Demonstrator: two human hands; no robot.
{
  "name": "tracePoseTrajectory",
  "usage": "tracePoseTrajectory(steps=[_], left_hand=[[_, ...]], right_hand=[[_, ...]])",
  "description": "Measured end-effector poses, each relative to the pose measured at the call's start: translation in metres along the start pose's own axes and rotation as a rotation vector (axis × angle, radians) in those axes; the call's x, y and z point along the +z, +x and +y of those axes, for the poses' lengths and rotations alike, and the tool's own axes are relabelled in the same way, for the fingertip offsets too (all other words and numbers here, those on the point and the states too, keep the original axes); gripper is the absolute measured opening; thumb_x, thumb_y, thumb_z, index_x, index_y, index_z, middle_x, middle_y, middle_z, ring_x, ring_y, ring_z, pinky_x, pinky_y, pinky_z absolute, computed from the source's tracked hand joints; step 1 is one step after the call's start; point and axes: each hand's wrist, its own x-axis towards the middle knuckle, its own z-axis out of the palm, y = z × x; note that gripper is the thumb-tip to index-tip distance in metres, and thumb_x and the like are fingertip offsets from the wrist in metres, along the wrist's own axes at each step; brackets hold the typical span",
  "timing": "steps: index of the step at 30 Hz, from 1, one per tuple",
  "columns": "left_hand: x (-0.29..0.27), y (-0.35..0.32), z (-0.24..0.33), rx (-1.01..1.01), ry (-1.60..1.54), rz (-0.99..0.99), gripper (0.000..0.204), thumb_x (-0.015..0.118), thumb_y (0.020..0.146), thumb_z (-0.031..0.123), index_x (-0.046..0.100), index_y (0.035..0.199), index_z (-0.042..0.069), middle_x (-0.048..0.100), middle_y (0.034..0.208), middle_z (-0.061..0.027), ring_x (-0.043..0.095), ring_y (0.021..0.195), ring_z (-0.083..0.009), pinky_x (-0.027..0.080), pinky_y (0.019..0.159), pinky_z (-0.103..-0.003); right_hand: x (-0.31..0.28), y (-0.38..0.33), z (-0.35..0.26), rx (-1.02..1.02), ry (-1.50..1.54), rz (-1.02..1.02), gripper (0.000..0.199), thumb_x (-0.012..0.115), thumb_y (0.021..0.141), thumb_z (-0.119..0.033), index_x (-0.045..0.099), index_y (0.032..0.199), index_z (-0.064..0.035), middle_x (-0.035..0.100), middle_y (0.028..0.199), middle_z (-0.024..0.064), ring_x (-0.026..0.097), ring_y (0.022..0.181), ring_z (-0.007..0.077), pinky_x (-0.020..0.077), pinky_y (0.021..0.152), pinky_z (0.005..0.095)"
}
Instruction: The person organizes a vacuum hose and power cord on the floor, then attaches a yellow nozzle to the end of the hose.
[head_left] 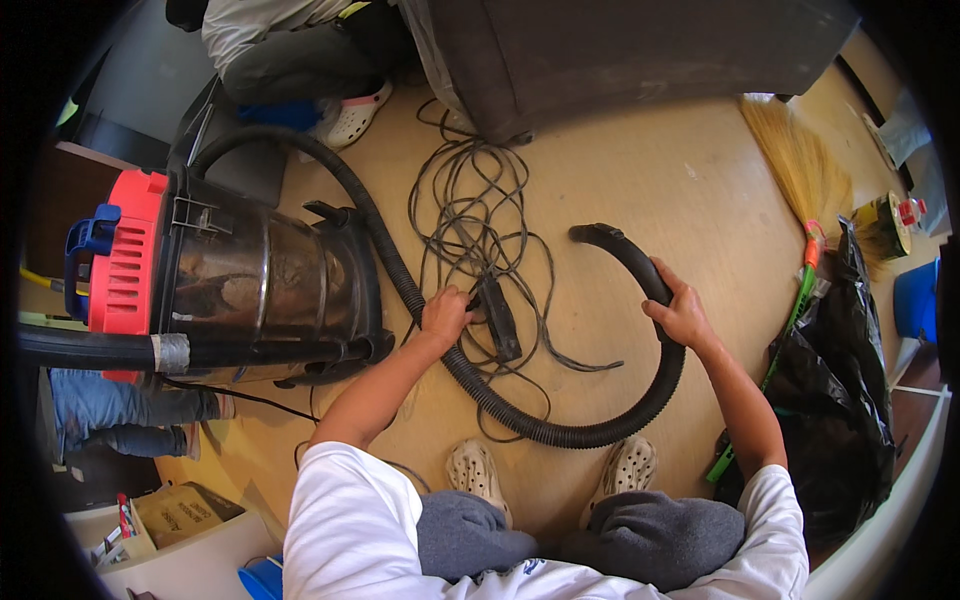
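Observation:
My right hand (683, 305) is wrapped around the curved black end tube of a vacuum hose (575, 432), whose tip points away to the left. The ribbed hose loops past my feet and back toward a drum vacuum cleaner (255, 275) with a red top and blue handle at the left. My left hand (447, 318) reaches over the hose, its fingers pinched on a small dark piece that looks like a plug, against the side of a black power strip (498, 322). The fingertips partly cover that piece. A tangled black cord (470, 200) lies around the strip.
A dark sofa-like piece (640, 60) stands at the far side. Someone in grey trousers (310, 65) crouches far left; another person's jeans (120, 410) show behind the vacuum. On the right lie a broom (795, 165) and a black plastic bag (835, 370). An open box (185, 515) sits lower left.

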Motion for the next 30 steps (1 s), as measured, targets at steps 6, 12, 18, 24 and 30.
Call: tracePoseTrajectory(steps=[6, 12, 18, 24, 30], left_hand=[[0.013, 0.0, 0.007, -0.073, -0.043, 0.164, 0.022, 0.066, 0.066, 0.011, 0.063, 0.087, 0.006, 0.054, 0.087, -0.0095, 0.052, 0.089, -0.0256, 0.044, 0.076, -0.036], [0.01, 0.012, 0.02, 0.18, 0.049, 0.429, 0.017, 0.065, 0.064, 0.011, 0.063, 0.081, 0.012, 0.055, 0.078, -0.0023, 0.052, 0.079, -0.0188, 0.04, 0.068, -0.032], [0.012, 0.028, 0.019, 0.311, 0.127, 0.366, 0.021, 0.067, 0.064, 0.013, 0.062, 0.084, 0.012, 0.058, 0.075, -0.0018, 0.053, 0.079, -0.0178, 0.037, 0.07, -0.031], [0.004, 0.053, 0.007, 0.567, 0.107, 0.419, 0.013, 0.057, 0.069, 0.007, 0.063, 0.08, 0.01, 0.058, 0.07, -0.0022, 0.052, 0.074, -0.019, 0.039, 0.07, -0.031], [-0.002, 0.062, 0.006, 0.707, 0.057, 0.392, 0.016, 0.053, 0.07, 0.004, 0.06, 0.083, 0.009, 0.059, 0.078, -0.0025, 0.053, 0.078, -0.0198, 0.04, 0.075, -0.032]], right_hand=[[0.007, -0.021, -0.015, 0.007, -0.027, -0.051, 0.067, 0.061, 0.065, -0.018, 0.041, 0.128, -0.0061, 0.061, 0.084, 0.0217, 0.061, 0.071, 0.0277, 0.0468, 0.069, 0.0353], [0.023, -0.052, -0.038, -0.06, -0.038, -0.164, 0.067, 0.062, 0.067, -0.016, 0.04, 0.129, -0.0073, 0.06, 0.087, 0.0225, 0.062, 0.078, 0.0329, 0.0472, 0.07, 0.0372], [0.036, -0.059, -0.038, 0.003, -0.05, -0.239, 0.068, 0.063, 0.068, -0.019, 0.038, 0.13, -0.0077, 0.06, 0.093, 0.023, 0.061, 0.079, 0.035, 0.0472, 0.071, 0.0386], [0.043, -0.055, -0.03, -0.156, -0.093, -0.257, 0.068, 0.062, 0.068, -0.02, 0.036, 0.131, -0.0098, 0.059, 0.097, 0.0191, 0.06, 0.072, 0.0324, 0.0475, 0.068, 0.0388], [0.048, -0.059, -0.03, -0.164, -0.121, -0.247, 0.069, 0.062, 0.067, -0.02, 0.036, 0.13, -0.0094, 0.058, 0.098, 0.0183, 0.06, 0.074, 0.0317, 0.0479, 0.069, 0.038]])
